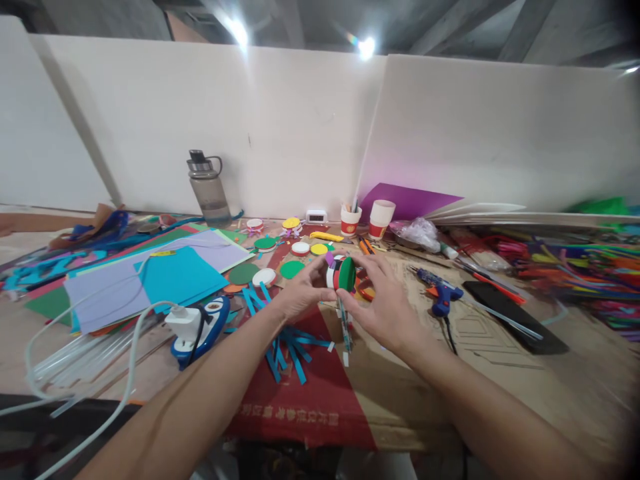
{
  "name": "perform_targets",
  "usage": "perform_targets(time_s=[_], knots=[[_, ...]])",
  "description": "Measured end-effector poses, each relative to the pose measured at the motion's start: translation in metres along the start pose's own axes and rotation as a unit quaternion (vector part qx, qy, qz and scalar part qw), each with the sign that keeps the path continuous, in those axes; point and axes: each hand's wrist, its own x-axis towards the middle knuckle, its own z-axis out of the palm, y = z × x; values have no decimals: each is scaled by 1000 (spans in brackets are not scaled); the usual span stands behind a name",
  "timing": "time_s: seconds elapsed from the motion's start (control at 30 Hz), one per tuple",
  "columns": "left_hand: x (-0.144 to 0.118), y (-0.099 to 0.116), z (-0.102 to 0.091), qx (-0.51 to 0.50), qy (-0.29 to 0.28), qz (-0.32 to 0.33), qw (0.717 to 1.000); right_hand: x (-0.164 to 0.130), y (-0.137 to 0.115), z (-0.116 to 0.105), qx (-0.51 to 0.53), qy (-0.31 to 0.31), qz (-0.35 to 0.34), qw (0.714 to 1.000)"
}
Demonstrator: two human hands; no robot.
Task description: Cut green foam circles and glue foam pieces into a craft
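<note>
Green-capped paper cup pinched between left hand and right hand.

The cup was partly hidden by the left hand and right hand. Both arms ran off the bottom edge. The far-right craft pile was blurred.
</note>
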Motion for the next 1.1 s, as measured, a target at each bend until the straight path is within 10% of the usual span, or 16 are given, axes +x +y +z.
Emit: perform_targets(time_s=[0.5, 1.1], knots=[[0, -3, -2, -1, -7, -2, 1000, -2, 3, 6, 15, 8, 14, 1000], [6, 6, -5, -165, 138, -80, 973, 10, 39, 0, 119, -13, 54, 991]])
